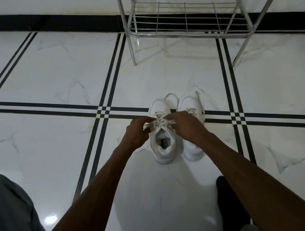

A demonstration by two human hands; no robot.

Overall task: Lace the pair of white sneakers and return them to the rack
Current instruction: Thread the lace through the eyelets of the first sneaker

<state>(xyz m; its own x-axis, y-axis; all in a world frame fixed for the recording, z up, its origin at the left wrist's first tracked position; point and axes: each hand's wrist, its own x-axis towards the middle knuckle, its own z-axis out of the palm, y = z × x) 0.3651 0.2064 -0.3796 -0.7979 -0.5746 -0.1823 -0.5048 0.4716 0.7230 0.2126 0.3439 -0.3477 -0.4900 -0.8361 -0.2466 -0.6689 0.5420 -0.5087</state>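
Two white sneakers stand side by side on the tiled floor, toes pointing away from me. The left sneaker (pixel 161 144) has a white lace (pixel 159 123) crossed through its eyelets, with a loop of it lying past the toe. My left hand (pixel 138 132) pinches the lace at the shoe's left side. My right hand (pixel 186 126) pinches the lace at its right side and hides much of the right sneaker (pixel 192 151), whose loose lace (pixel 199 102) trails beside its toe.
A metal wire shoe rack (pixel 184 23) stands against the wall beyond the sneakers, its low shelf bare. White marble floor tiles with black stripes (pixel 106 111) spread all round. My grey-clad knee (pixel 5 204) is at the lower left, a dark foot (pixel 227 198) at the lower right.
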